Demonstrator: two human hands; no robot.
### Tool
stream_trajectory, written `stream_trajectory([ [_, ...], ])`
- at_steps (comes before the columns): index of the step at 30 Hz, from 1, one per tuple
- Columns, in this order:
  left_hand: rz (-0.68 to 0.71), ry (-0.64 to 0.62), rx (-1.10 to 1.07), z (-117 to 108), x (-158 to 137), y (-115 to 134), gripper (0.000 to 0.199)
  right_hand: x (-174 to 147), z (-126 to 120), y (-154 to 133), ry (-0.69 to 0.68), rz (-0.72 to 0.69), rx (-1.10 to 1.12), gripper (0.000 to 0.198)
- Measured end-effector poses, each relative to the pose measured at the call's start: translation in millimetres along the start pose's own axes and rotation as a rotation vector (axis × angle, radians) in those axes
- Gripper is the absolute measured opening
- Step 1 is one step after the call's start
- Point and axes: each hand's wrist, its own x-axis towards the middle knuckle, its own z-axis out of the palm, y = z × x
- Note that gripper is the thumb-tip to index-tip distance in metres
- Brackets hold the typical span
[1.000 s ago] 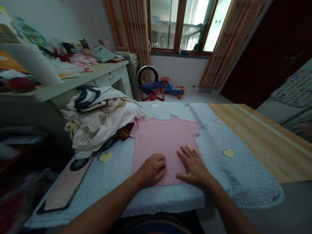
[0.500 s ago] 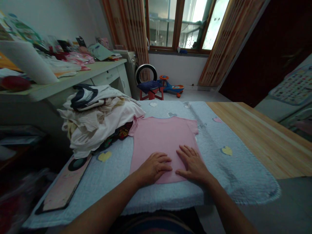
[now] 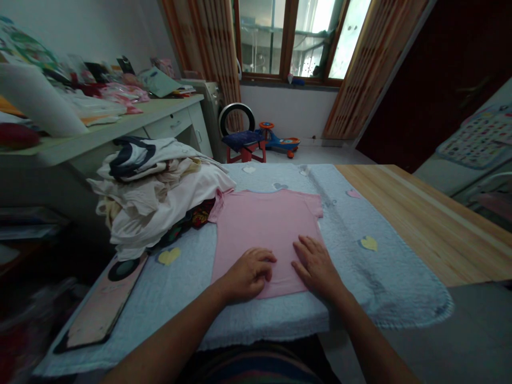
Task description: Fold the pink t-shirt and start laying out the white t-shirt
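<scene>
Lying face down or face up, I can't say which, a small pink shirt [image 3: 264,218] spreads flat in the middle of the tabletop [image 3: 432,229], its neckline far and its hem [image 3: 284,293] near the person. The left hand [image 3: 250,272] rests on its lower part with fingers loosely curled; from where I stand I cannot tell whether they pinch any cloth. The right hand [image 3: 316,266] lies over the lower right side, fingers reaching out and thumb apart.

The knit looks light, thin and soft, so I'd expect it to drape, crease easily and give no stiffness of its own. Nothing about it seems fragile. The hem corners, side seams and shoulders look like the best holds, taken in pairs so the cloth doesn't sag between them.

The left sleeve [image 3: 216,209] meets a heaped pile of clothes [image 3: 160,197], so that side is tight. Nearer on the left lies a flat pink board-like thing [image 3: 100,304], well apart from the shirt. The most room is to the right, where the pale blue cover [image 3: 372,282] runs on to the wood. The near edge is close to the hem, and the cover hangs over it.
</scene>
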Motion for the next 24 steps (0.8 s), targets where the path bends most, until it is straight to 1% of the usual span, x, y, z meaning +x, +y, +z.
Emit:
stream_trajectory([
  [3,-0.016,0.009,0.005,-1,0,2,0.021,-1,2,-2,-0.009,0.042,-0.068,0.057],
  [6,-0.04,0.031,0.007,-1,-1,4,0.018,-3,2,-3,-0.037,0.046,-0.088,0.063],
  [7,-0.049,0.038,0.012,-1,-1,4,0.021,-4,2,-2,-0.042,0.043,-0.087,0.064],
  [10,-0.059,0.04,0.052,-1,-2,4,0.04,-8,2,2,-0.043,0.022,-0.07,0.065],
  [12,-0.047,0.038,0.075,-1,-2,4,0.043,-12,2,7,-0.045,-0.001,-0.041,0.064],
  [16,-0.026,0.04,0.087,-3,-1,8,0.032,-16,-4,18,-0.067,-0.06,0.072,0.054],
  [18,-0.012,0.018,0.09,-3,4,14,0.025,-17,-8,21,-0.081,-0.08,0.129,0.05],
  [21,0.037,-0.044,0.09,0,14,25,0.02,-16,-12,23,-0.108,-0.083,0.166,0.051],
  [24,0.081,-0.09,0.102,8,25,35,0.023,-17,-12,23,-0.135,-0.079,0.175,0.058],
])
